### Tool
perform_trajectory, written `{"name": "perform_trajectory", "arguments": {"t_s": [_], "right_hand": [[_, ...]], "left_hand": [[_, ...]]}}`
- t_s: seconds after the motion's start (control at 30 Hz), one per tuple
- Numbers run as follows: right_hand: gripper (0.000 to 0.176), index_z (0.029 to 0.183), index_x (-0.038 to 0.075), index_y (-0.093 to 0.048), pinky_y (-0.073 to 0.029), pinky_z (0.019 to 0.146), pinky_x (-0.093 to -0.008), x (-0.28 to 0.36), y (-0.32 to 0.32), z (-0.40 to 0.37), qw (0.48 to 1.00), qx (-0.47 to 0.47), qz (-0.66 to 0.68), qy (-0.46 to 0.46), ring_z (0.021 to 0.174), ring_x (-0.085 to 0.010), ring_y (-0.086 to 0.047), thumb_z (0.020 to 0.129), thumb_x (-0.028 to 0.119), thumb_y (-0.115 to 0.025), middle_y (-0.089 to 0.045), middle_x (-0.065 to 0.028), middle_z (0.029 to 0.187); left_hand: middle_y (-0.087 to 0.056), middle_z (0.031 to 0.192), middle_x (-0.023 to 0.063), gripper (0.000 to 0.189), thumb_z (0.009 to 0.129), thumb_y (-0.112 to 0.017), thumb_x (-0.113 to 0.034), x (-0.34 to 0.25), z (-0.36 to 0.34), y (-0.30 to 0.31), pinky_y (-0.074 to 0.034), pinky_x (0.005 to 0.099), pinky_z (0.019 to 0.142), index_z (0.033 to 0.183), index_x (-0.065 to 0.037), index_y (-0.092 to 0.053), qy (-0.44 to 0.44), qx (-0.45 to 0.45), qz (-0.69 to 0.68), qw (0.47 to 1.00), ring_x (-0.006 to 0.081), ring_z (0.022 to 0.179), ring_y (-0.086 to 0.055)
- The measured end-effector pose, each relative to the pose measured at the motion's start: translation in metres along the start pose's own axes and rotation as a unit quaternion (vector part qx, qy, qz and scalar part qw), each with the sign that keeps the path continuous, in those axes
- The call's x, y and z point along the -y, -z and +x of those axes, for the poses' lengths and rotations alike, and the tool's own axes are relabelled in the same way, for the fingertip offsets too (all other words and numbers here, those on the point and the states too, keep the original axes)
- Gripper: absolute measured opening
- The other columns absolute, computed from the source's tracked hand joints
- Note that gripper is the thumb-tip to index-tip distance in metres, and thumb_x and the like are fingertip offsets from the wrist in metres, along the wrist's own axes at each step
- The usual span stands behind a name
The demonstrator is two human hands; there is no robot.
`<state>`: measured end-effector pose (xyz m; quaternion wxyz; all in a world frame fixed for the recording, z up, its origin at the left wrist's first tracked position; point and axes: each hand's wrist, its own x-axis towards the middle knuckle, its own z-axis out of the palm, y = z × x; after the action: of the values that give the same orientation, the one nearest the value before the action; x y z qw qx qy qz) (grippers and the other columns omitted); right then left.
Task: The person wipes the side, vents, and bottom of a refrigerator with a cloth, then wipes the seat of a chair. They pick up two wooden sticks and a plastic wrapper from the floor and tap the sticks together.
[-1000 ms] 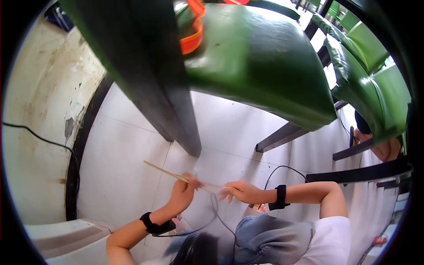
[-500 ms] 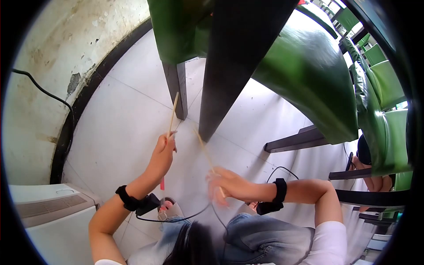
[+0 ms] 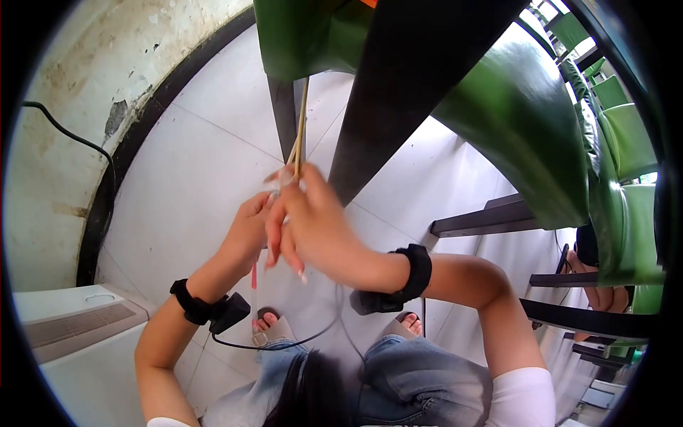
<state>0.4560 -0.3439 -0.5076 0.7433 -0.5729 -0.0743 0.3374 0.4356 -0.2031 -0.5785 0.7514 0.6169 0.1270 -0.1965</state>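
Two thin wooden sticks [image 3: 302, 128] point upward from between my hands, close together and crossing slightly near their lower ends. My right hand [image 3: 306, 220] is pinched around them at the fingertips, its other fingers hanging loosely. Just left of it and partly behind it, my left hand [image 3: 250, 226] has its fingers bent at the same spot; what it grips is hidden by the right hand. A thin pink and white strip [image 3: 254, 285] hangs below my left hand. Both wrists wear black straps with small boxes.
A dark table leg [image 3: 384, 107] rises just beyond my hands, with green chairs [image 3: 519, 128] to the right. At the lower left stands a white appliance [image 3: 78, 320] by the stained wall [image 3: 78, 142]. Black cables run near my knees. Another person's legs [image 3: 601, 292] show at far right.
My right hand has moved up and left to meet my left hand. The sticks, apart before with one in each hand, now lie together. The view has shifted slightly.
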Motion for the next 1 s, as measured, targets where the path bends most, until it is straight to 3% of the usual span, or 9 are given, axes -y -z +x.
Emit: {"name": "perform_trajectory", "arguments": {"t_s": [0.03, 0.13, 0.23, 0.33, 0.37, 0.47, 0.6, 0.7, 1.0], "right_hand": [[0.025, 0.104, 0.002, -0.029, -0.039, 0.035, -0.0287, 0.000, -0.004, -0.007, 1.000, -0.003, 0.008, -0.007, 0.029, -0.0153, -0.039, 0.097, 0.025, -0.026, -0.049, -0.0117, 0.057], [0.023, 0.104, 0.002, -0.028, -0.043, 0.039, -0.0303, -0.015, 0.001, -0.009, 0.998, -0.010, -0.018, -0.063, 0.029, -0.0156, -0.038, 0.097, 0.024, -0.025, -0.048, -0.0122, 0.057], [0.024, 0.104, 0.002, -0.028, -0.048, 0.044, -0.0332, -0.043, 0.012, -0.006, 0.987, -0.023, 0.013, -0.159, 0.030, -0.0158, -0.038, 0.097, 0.024, -0.023, -0.047, -0.0125, 0.058], [0.026, 0.106, 0.000, -0.028, -0.052, 0.052, -0.0360, -0.053, 0.019, -0.014, 0.983, -0.046, 0.018, -0.174, 0.032, -0.0165, -0.040, 0.097, 0.024, -0.022, -0.047, -0.0126, 0.061], [0.026, 0.106, 0.000, -0.028, -0.052, 0.053, -0.0361, -0.053, 0.020, -0.016, 0.983, -0.049, 0.026, -0.174, 0.033, -0.0167, -0.041, 0.097, 0.024, -0.022, -0.047, -0.0127, 0.062], [0.028, 0.107, 0.000, -0.026, -0.053, 0.056, -0.0364, -0.050, 0.024, -0.021, 0.983, -0.051, 0.047, -0.172, 0.035, -0.0178, -0.044, 0.097, 0.025, -0.021, -0.048, -0.0129, 0.064], [0.028, 0.108, 0.000, -0.025, -0.053, 0.059, -0.0361, -0.050, 0.025, -0.022, 0.986, -0.047, 0.053, -0.152, 0.037, -0.0196, -0.048, 0.097, 0.026, -0.021, -0.048, -0.0128, 0.064], [0.024, 0.105, 0.000, -0.024, -0.053, 0.053, -0.0353, -0.053, 0.025, -0.021, 0.987, -0.050, 0.077, -0.136, 0.037, -0.0209, -0.049, 0.097, 0.022, -0.022, -0.048, -0.0130, 0.063], [0.029, 0.109, 0.000, -0.026, -0.053, 0.060, -0.0360, -0.048, 0.029, -0.034, 0.988, -0.023, 0.052, -0.142, 0.040, -0.0223, -0.052, 0.097, 0.027, -0.023, -0.049, -0.0127, 0.064]], "left_hand": [[-0.057, 0.087, 0.0028, 0.029, 0.095, -0.039, -0.022, -0.003, -0.002, -0.007, -0.044, 0.0172, 0.063, 0.110, 0.000, -0.049, 0.009, -0.014, -0.035, 0.999, 0.0080, 0.075, -0.055], [-0.056, 0.082, 0.0043, 0.029, 0.094, -0.036, -0.017, 0.002, 0.002, -0.007, -0.037, 0.0197, 0.045, 0.115, -0.003, -0.048, 0.023, -0.047, 0.010, 0.999, 0.0067, 0.053, -0.045], [-0.056, 0.083, 0.0043, 0.030, 0.093, -0.035, -0.011, 0.015, 0.007, 0.007, -0.038, 0.0206, 0.046, 0.119, -0.003, -0.046, 0.072, -0.014, 0.047, 0.996, 0.0063, 0.055, -0.046], [-0.056, 0.080, 0.0048, 0.032, 0.092, -0.035, -0.007, 0.013, -0.003, 0.000, -0.039, 0.0214, 0.048, 0.122, -0.001, -0.045, 0.069, -0.048, 0.041, 0.996, 0.0058, 0.057, -0.046], [-0.054, 0.074, 0.0043, 0.031, 0.093, -0.034, -0.007, 0.019, -0.007, -0.006, -0.038, 0.0206, 0.049, 0.121, 0.001, -0.045, -0.018, -0.134, 0.091, 0.987, 0.0056, 0.054, -0.043], [-0.051, 0.069, 0.0028, 0.031, 0.094, -0.033, -0.008, 0.021, -0.018, -0.021, -0.037, 0.0188, 0.048, 0.120, 0.004, -0.044, -0.247, -0.184, 0.206, 0.929, 0.0045, 0.049, -0.038], [-0.051, 0.068, 0.0016, 0.031, 0.094, -0.034, -0.008, -0.002, -0.010, -0.024, -0.036, 0.0188, 0.049, 0.121, 0.003, -0.044, -0.160, -0.167, 0.139, 0.963, 0.0040, 0.054, -0.041], [-0.050, 0.067, 0.0007, 0.031, 0.094, -0.034, -0.008, -0.026, -0.006, -0.036, -0.035, 0.0189, 0.050, 0.121, 0.002, -0.046, -0.193, -0.141, 0.060, 0.969, 0.0044, 0.056, -0.041], [-0.052, 0.064, 0.0115, 0.033, 0.084, -0.045, 0.002, -0.049, 0.000, -0.025, -0.042, 0.0285, 0.054, 0.116, 0.004, -0.049, -0.286, -0.146, 0.360, 0.876, 0.0178, 0.056, -0.052]]}}
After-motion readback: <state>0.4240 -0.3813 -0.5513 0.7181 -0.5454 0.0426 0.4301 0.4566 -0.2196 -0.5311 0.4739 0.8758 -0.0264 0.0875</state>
